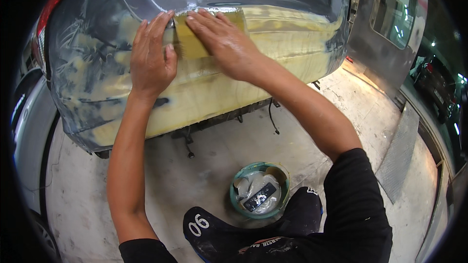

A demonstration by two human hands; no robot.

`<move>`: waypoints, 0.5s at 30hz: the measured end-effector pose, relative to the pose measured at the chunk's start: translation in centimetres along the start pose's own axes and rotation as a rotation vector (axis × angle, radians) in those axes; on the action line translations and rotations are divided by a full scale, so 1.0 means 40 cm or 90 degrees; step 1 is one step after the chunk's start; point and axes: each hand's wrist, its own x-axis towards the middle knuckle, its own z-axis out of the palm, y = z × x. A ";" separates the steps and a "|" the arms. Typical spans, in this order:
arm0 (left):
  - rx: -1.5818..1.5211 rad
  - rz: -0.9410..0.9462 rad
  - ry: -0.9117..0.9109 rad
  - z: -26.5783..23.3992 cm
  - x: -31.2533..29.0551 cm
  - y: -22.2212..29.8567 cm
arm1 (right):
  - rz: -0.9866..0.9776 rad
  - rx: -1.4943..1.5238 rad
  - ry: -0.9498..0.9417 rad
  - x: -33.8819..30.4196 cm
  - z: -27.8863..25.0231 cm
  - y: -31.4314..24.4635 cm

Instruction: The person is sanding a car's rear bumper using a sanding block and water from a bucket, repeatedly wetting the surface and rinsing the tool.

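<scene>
The back end of a car (273, 58), patched in pale yellow and grey, stands in front of me. A yellow-brown rectangular sheet, apparently sandpaper (187, 39), lies against its upper part, with a wet shine along the top. My right hand (222, 41) holds the sheet flat to the surface, fingers stretched across it; the thumb is hidden. Just left of the sheet, my left hand (153, 56) rests on the body with its fingers extended upward and thumb apart. Nothing shows in that hand.
Between my knees stands a green bucket (235, 199) holding cloudy liquid, brown pieces and a dark phone-like shape, perhaps a reflection. Loose cables (273, 117) hang beneath the car. A grey vehicle (31, 136) is at left; a grey door panel (390, 63) and textured sheet (399, 151) stand right.
</scene>
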 end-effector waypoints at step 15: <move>-0.079 -0.038 0.103 0.020 0.008 0.008 | -0.047 -0.007 0.122 0.061 0.081 -0.046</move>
